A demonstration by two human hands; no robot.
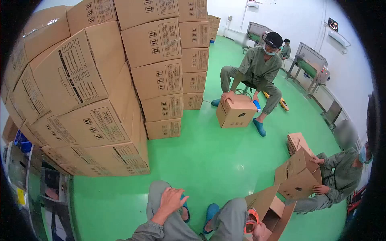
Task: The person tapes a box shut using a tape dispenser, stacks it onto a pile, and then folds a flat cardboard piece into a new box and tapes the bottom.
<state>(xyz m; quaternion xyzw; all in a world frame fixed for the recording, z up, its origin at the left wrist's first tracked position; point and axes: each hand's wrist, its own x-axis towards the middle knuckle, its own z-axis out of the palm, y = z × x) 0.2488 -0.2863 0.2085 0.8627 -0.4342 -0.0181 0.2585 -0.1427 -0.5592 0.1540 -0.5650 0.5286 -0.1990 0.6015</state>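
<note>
My left hand [171,202] lies flat on my left knee with its fingers stretched out, holding nothing. At the bottom right, my right hand [260,232] is closed on an orange tape dispenser [251,221], partly cut off by my leg and the frame's lower edge. Right beside it stands a cardboard box [259,199] with its top flaps up; part of its inside shows.
Tall stacks of printed cartons [150,42] rise on the left. A seated co-worker [261,66] rests hands on a closed box [236,114]. Another co-worker [341,176] at right holds an open box [299,186], near flattened cardboard [299,141]. A metal frame [34,197] stands lower left.
</note>
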